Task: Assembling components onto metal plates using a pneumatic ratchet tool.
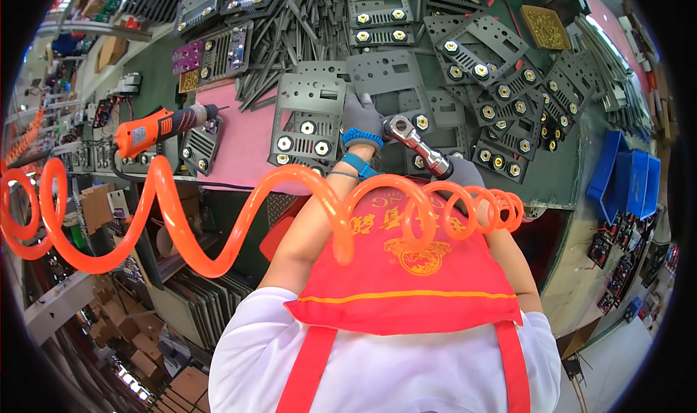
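Observation:
My left hand (pixel 361 117), in a grey glove with a blue band at the wrist, grips the lower left edge of a grey perforated metal plate (pixel 388 75). My gloved right hand (pixel 466 173) is closed round the handle of an air ratchet wrench (pixel 420 148), partly hidden by the orange coil. The wrench's round head lies against the plate's lower part, beside a brass-coloured nut (pixel 421 121). Left of my left hand lies another plate (pixel 312 97) with several nuts, on a pink sheet (pixel 236 133).
An orange coiled hose (pixel 163 195) crosses in front of my forearms. Left on the bench lies an orange power screwdriver (pixel 163 128). Dark metal strips (pixel 290 32) are heaped at the back. Piled plates (pixel 501 112) and a box of small brass parts (pixel 544 27) lie right; blue bins (pixel 635 181) stand beyond.

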A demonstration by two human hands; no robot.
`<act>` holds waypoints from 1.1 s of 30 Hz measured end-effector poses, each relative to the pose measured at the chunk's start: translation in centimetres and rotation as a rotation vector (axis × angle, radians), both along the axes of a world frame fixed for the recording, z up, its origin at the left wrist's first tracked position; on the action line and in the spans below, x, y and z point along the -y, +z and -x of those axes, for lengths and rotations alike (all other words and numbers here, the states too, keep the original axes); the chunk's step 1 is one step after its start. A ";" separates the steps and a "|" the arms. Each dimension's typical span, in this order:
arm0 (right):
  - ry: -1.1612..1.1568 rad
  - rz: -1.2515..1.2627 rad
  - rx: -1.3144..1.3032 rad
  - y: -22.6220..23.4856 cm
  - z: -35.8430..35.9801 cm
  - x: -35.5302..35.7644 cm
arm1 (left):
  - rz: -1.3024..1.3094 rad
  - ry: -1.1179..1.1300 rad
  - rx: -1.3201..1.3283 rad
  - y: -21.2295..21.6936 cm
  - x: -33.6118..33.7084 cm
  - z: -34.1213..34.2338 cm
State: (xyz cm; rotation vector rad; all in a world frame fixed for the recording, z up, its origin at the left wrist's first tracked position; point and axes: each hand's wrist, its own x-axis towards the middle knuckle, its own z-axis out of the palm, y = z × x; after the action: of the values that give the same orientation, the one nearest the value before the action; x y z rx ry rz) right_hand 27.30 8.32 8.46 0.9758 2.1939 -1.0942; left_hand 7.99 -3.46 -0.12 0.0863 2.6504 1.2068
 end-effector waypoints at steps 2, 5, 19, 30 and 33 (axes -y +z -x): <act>-0.003 -0.020 -0.007 0.6 0.1 0.4 | -0.020 -0.005 -0.023 0.2 0.1 -0.1; 0.060 -0.114 0.005 1.9 0.2 0.7 | -0.057 -0.076 0.023 1.1 0.9 0.7; -0.300 -0.212 0.135 2.7 -11.2 -0.8 | 0.395 -0.237 -0.429 4.1 11.1 9.5; -0.301 -0.154 0.198 1.8 -11.3 -2.2 | 0.279 -0.487 0.036 -2.1 -1.1 -8.7; -0.251 -0.177 0.176 0.4 -12.1 -3.0 | 0.263 -0.387 0.013 -1.5 -1.6 -9.7</act>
State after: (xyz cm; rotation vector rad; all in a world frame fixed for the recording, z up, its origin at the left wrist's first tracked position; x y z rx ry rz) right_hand 39.41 11.29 8.86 1.4006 2.0912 -0.8896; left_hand 17.65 -1.87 -1.58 0.5155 2.5910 0.7300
